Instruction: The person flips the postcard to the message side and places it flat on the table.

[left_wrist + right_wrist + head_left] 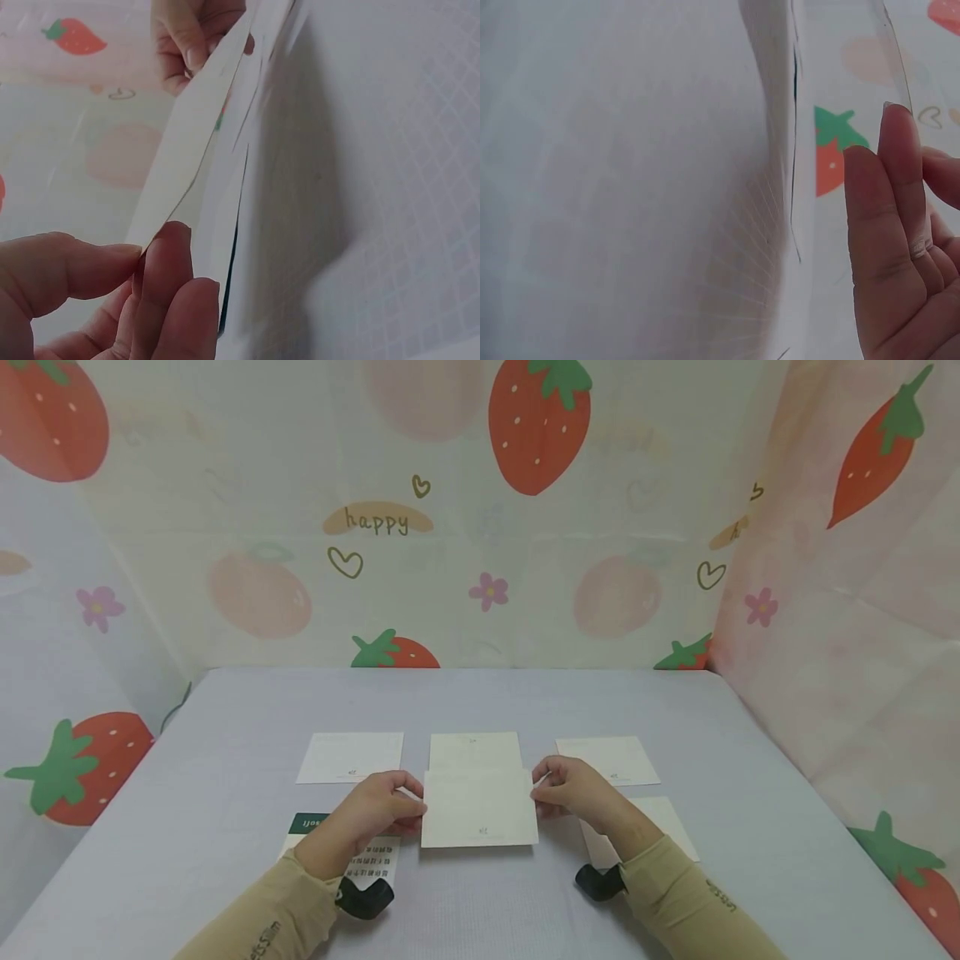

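A plain cream card (480,810) with a tiny mark near its lower edge is held slightly above the table, casting a shadow. My left hand (378,810) pinches its left edge between thumb and fingers; the left wrist view shows this grip on the card (191,135) closely. At the opposite edge my right hand (573,789) pinches it, thumb and fingers visible in the right wrist view. Another cream card (474,750) lies just behind, its near part hidden. Under my left forearm is a card with a green band (309,822) and printed lines, partly covered.
White cards lie at the back left (348,756) and back right (611,756). Another white card (663,827) is partly hidden by my right forearm. A white cloth covers the table (480,910); strawberry-printed curtains (480,552) stand behind and at both sides.
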Demonstrator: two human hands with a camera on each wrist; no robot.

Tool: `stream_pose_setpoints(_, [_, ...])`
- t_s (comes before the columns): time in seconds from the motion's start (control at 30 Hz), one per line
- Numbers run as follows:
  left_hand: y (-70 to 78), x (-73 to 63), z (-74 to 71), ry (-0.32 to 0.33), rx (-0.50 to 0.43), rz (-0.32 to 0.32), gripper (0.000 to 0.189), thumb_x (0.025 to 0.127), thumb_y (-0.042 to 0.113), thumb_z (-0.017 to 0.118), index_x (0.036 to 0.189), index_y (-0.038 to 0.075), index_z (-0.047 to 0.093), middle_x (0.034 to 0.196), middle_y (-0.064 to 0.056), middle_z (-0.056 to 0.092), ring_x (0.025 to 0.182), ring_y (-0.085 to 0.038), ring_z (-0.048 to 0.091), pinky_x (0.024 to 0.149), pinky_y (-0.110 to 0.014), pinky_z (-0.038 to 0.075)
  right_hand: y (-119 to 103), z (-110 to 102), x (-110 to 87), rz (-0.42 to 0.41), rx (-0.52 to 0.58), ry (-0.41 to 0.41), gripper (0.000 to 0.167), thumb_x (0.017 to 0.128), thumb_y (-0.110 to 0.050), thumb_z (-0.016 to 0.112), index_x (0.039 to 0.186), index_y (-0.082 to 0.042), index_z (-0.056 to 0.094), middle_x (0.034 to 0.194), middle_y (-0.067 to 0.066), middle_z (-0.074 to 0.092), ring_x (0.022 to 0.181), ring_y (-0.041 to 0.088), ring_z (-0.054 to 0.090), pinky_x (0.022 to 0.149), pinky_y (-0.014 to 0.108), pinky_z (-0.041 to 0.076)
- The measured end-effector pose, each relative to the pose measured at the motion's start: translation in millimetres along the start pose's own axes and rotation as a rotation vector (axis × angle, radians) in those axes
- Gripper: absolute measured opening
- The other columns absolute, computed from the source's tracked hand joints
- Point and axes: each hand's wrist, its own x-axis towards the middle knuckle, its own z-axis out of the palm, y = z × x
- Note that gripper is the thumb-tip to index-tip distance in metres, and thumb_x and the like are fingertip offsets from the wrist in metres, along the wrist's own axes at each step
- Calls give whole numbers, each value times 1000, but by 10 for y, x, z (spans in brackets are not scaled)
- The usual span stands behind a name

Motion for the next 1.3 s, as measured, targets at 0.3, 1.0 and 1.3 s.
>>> stream_pose_setpoints(0.3, [-49,12,21,-23,31,-10,4,83,4,60,83,1,57,77,-9,62,64,-18,62,60,-31,53,38,11,-7,18,-24,-46,8,83,0,61,85,-4,54,69,7,60,61,17,60,60,30,53])
stream_pose_setpoints(1.0, [-93,12,98,-60,146,-25,10,80,4,64,86,2,56,71,-8,63,59,-17,61,54,-28,52,46,34,-31,67,-142,-83,6,84,0,59,79,0,55,66,9,63,59,21,65,54,30,52])
stream_pose_setpoints(1.3, [-103,25,104,-49,196,-5,10,79,3,64,85,0,57,69,-7,62,60,-17,61,54,-29,52,47,56,-27,64,-159,-80,6,84,1,59,79,2,55,68,9,63,59,20,64,55,31,53])
